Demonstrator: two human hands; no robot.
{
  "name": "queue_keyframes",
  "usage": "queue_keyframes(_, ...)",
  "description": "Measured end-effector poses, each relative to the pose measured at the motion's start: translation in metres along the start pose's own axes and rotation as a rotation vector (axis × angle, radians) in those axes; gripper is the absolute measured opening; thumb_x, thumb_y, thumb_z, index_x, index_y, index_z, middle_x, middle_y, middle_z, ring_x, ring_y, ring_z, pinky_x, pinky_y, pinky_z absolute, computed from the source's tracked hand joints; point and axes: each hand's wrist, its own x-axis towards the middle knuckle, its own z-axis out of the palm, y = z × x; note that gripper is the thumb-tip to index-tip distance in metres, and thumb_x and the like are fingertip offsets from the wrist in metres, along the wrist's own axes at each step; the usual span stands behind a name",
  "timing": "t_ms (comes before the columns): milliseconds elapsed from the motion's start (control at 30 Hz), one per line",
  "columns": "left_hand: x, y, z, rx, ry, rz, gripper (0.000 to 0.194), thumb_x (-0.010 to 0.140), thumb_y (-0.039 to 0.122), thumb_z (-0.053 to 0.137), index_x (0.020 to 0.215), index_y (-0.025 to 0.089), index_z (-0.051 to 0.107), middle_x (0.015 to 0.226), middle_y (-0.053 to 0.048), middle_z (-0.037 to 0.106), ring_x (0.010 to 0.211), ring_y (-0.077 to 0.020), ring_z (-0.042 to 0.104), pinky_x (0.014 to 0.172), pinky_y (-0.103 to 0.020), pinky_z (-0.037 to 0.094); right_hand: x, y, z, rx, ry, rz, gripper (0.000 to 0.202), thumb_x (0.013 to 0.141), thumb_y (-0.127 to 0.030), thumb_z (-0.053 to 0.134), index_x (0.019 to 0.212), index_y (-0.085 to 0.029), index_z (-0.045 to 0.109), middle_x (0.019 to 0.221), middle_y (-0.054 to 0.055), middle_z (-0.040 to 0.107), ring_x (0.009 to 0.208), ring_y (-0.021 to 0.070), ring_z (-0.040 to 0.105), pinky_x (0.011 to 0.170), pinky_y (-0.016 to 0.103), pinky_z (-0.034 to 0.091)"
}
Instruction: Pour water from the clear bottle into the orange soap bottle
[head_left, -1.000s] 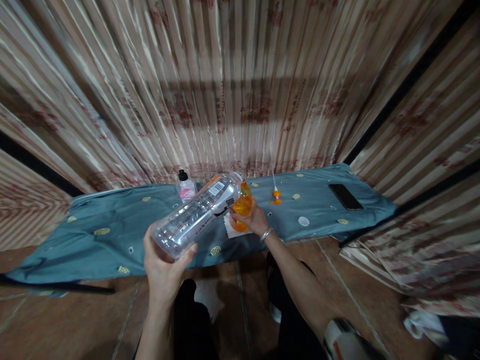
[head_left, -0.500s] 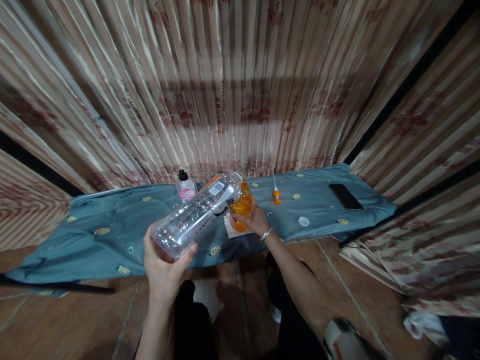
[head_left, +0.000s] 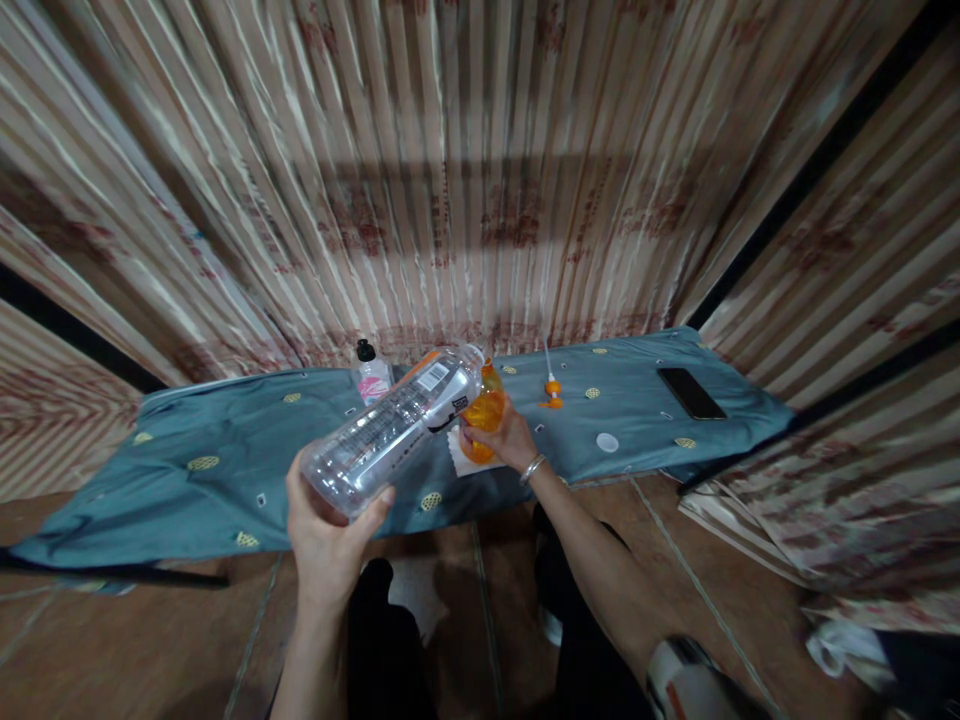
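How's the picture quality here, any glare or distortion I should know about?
Head view: dim light overall, bright glare spots on the clear bottle, slight softness making its small print unreadable, and wide-angle stretching of the curtains toward the edges.

Here on my feed is a long table (head_left: 150, 500), dressed in a creased teal cloth (head_left: 637, 375) dotted with yellow prints. Back edge, left of centre: a clear bottle (head_left: 372, 385) with a black cap and pink label, standing upright. Into the middle, and there's a white paper (head_left: 466, 464) at the front, the orange bottle (head_left: 484, 425) right over it; whether they touch, I can't tell. Further right, an orange pump (head_left: 553, 390) lies with its pale tube towards the back. Nearer the front, a white disc (head_left: 607, 442), and over at the right, a dark phone (head_left: 691, 393) lying flat!
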Motion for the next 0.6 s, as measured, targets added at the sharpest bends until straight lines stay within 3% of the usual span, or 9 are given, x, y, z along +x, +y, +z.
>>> queue_keyframes(133, -0.0001, 0.0008, 0.0004, -0.006, 0.002, 0.008, 0.087, 0.05, 0.044, 0.098, 0.125, 0.019, 0.061, 0.122, -0.012, 0.07, 0.108, -0.0282, 0.071, 0.093, -0.041, 0.062, 0.0001, -0.0021, 0.0001, -0.004, -0.005, 0.076, 0.072, 0.072, -0.046, 0.088, 0.133, -0.025, 0.059, 0.117, 0.008, 0.081, 0.111, 0.0371, 0.079, 0.102, 0.058, 0.063)
queue_keyframes(600, 0.001, 0.0034, -0.0006, 0.004, -0.025, -0.002, 0.088, 0.051, 0.043, 0.098, 0.127, 0.018, 0.06, 0.126, -0.014, 0.069, 0.113, -0.0319, 0.071, 0.1, -0.047, 0.06, 0.001, -0.0037, 0.0008, -0.01, 0.003, 0.108, 0.074, 0.07, -0.046, 0.091, 0.133, -0.026, 0.058, 0.114, 0.008, 0.08, 0.109, 0.0372, 0.079, 0.1, 0.059, 0.064)
